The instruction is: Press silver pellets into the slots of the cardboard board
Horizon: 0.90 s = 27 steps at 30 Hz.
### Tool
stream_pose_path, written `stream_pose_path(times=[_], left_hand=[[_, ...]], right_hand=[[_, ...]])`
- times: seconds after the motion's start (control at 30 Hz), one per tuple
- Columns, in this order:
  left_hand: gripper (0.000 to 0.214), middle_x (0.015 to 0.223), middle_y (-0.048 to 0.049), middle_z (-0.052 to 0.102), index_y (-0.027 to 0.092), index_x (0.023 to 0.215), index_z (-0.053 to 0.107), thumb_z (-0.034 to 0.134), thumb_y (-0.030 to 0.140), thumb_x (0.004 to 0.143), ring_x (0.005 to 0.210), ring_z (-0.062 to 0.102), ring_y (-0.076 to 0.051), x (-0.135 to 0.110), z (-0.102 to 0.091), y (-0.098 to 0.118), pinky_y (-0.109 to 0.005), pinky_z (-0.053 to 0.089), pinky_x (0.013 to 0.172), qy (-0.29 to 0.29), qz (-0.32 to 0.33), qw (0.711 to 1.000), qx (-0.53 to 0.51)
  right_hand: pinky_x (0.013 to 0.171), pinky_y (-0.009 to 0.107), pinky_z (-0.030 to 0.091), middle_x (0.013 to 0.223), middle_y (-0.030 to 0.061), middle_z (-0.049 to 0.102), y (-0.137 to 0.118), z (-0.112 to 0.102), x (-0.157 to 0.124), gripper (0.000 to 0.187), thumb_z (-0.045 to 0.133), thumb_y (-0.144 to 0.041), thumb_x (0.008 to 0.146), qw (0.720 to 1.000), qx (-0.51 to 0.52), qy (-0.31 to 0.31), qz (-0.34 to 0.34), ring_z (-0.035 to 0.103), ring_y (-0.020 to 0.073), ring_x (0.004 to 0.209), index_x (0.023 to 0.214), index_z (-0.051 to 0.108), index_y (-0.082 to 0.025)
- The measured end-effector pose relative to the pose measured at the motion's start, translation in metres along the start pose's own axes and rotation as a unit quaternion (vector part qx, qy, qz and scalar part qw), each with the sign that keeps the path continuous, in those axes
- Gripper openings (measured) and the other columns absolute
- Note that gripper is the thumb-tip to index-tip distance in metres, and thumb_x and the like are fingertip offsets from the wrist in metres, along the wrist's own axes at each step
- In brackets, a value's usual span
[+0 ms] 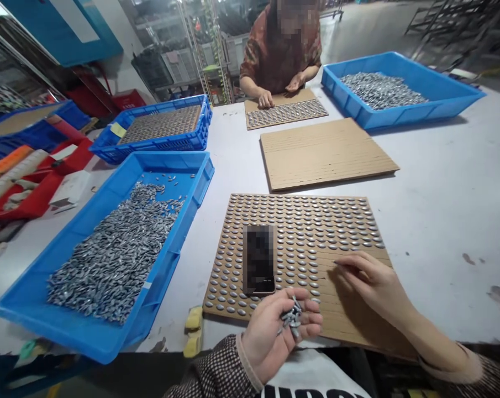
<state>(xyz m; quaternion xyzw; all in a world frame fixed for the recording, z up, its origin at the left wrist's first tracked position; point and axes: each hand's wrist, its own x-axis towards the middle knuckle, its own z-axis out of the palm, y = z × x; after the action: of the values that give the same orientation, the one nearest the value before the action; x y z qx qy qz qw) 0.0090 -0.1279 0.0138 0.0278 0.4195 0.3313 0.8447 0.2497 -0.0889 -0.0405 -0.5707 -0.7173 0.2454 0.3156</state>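
Observation:
My left hand [274, 331] is cupped palm-up at the near edge of a slotted cardboard sheet [353, 326] and holds a bunch of small grey metal pieces [291, 317]. My right hand [369, 282] rests on the bare near-right part of that sheet, fingers pinched together at the end of a row; what they hold is too small to see. Rows of the same metal pieces [308, 226] fill most of the sheet. A dark phone [258, 260] lies on its left part.
A blue tray [88, 337] heaped with loose pieces sits at my left. A bare cardboard sheet [324, 152] lies beyond. Across the table a person [280, 50] works at another sheet [287, 112], beside two more blue trays [440, 105] [158, 145]. Red clutter lies far left.

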Motion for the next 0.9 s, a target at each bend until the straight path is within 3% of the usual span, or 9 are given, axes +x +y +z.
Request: stream_pose_path(times=[0.17,0.33,0.53,0.9], left_hand=[[0.019,0.087,-0.0135,0.067,0.008,0.099,0.058,0.052,0.018,0.084,0.073,0.067,-0.018,0.004,0.003,-0.007,-0.031,0.05,0.071,-0.006,-0.011,1.0,0.019],[0.02,0.084,-0.0104,0.067,0.01,0.102,0.055,0.054,0.024,0.087,0.068,0.066,-0.015,0.009,0.004,-0.008,-0.028,0.05,0.067,0.002,-0.001,0.999,0.051],[0.017,0.083,-0.0092,0.068,0.014,0.094,0.051,0.061,0.024,0.083,0.068,0.066,-0.015,0.018,0.012,-0.014,-0.027,0.05,0.066,-0.005,-0.011,0.997,0.072],[0.03,0.07,-0.0015,0.058,0.01,0.091,0.068,0.077,0.028,0.069,0.059,0.052,-0.007,0.028,0.017,-0.025,-0.02,0.04,0.055,0.018,0.016,0.995,0.094]], right_hand=[[0.076,0.034,0.052,0.095,0.0072,0.066,0.02,-0.006,0.018,0.017,0.049,-0.028,0.091,0.995,-0.063,0.047,-0.057,0.062,0.02,0.087,0.093,0.065,-0.023],[0.068,0.03,0.051,0.095,0.0063,0.066,0.047,-0.034,0.012,0.013,0.053,-0.029,0.09,0.993,-0.092,0.076,-0.024,0.063,0.0181,0.081,0.094,0.063,-0.022],[0.075,0.031,0.051,0.097,0.0064,0.065,0.064,-0.044,0.008,0.014,0.05,-0.026,0.092,0.993,-0.097,0.043,-0.048,0.062,0.019,0.089,0.095,0.063,-0.022],[0.077,0.033,0.053,0.099,0.0078,0.065,0.077,-0.045,0.01,0.021,0.044,-0.022,0.093,0.986,-0.136,0.006,-0.091,0.061,0.0196,0.091,0.097,0.064,-0.023]])
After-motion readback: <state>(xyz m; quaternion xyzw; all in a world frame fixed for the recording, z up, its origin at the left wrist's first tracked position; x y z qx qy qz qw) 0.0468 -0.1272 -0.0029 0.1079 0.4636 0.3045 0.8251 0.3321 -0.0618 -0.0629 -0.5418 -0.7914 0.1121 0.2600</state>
